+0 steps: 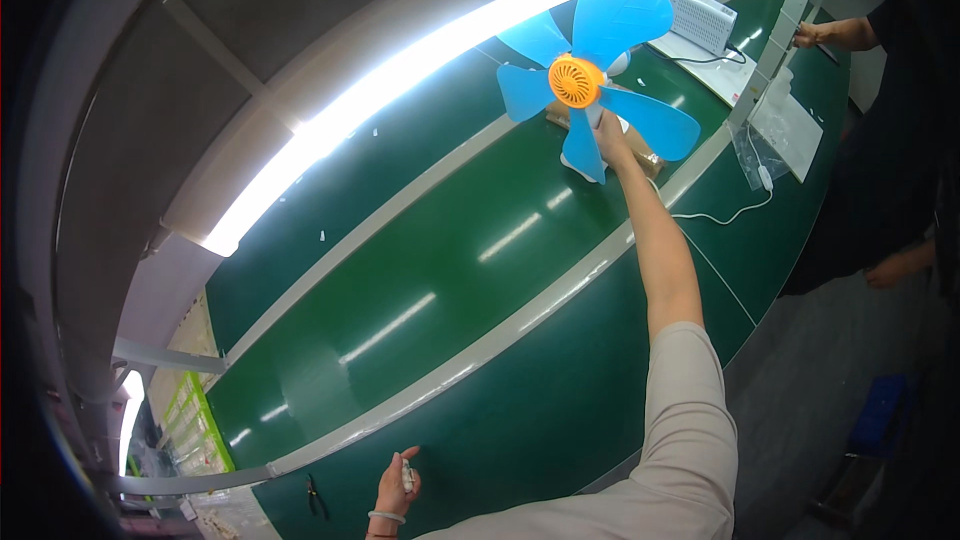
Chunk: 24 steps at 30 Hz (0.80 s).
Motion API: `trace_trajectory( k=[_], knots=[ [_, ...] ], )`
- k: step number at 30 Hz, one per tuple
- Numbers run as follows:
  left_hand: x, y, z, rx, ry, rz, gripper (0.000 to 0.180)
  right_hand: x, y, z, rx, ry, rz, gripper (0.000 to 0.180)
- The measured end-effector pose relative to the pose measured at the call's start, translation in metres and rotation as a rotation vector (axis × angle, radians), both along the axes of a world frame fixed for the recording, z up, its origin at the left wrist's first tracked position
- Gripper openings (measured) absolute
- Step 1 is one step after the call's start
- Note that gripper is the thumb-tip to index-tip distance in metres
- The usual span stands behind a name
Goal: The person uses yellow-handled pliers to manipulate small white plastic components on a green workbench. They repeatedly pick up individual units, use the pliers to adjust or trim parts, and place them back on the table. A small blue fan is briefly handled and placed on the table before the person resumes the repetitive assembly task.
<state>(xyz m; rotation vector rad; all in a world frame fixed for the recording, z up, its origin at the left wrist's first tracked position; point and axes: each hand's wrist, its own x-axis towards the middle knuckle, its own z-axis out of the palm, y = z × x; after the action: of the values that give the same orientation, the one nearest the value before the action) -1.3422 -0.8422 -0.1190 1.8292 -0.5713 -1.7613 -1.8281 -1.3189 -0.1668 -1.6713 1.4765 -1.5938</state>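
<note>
At the far end of my reach, my right hand (612, 140) is closed around the white neck of a small fan. The fan (575, 81) has blue blades and an orange hub, and stands over the green belt; its blades hide part of the neck and base. A brown package (648, 154) lies right behind my fingers. Close to the lower edge, my left hand (392, 490) is held over the near green bench top, its fingers curled around a small white piece (407, 477) whose kind I cannot make out. Black-handled pliers (315, 496) lie to its left.
A lit tube lamp (480, 37) arches above the bench. White boxy device (703, 18), white board (800, 135) and a cable plug (766, 178) are at far right, beside a dark-clothed person (870, 160). A lime-green rack (205, 410) stands at left. Pale rails (470, 360) edge the belt.
</note>
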Motion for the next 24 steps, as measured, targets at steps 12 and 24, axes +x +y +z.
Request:
trace_trajectory(
  k=[12, 24],
  knots=[
    [-0.004, 0.022, -0.002, 0.009, 0.024, 0.038, 0.055, 0.007, 0.023, 0.02, 0.105, 0.061, 0.026, 0.042],
    [-0.008, 0.019, 0.009, 0.104, -0.049, 0.139, 0.051, -0.012, 0.11, -0.003, -0.087, 0.534, -0.337, 0.07]
  ],
)
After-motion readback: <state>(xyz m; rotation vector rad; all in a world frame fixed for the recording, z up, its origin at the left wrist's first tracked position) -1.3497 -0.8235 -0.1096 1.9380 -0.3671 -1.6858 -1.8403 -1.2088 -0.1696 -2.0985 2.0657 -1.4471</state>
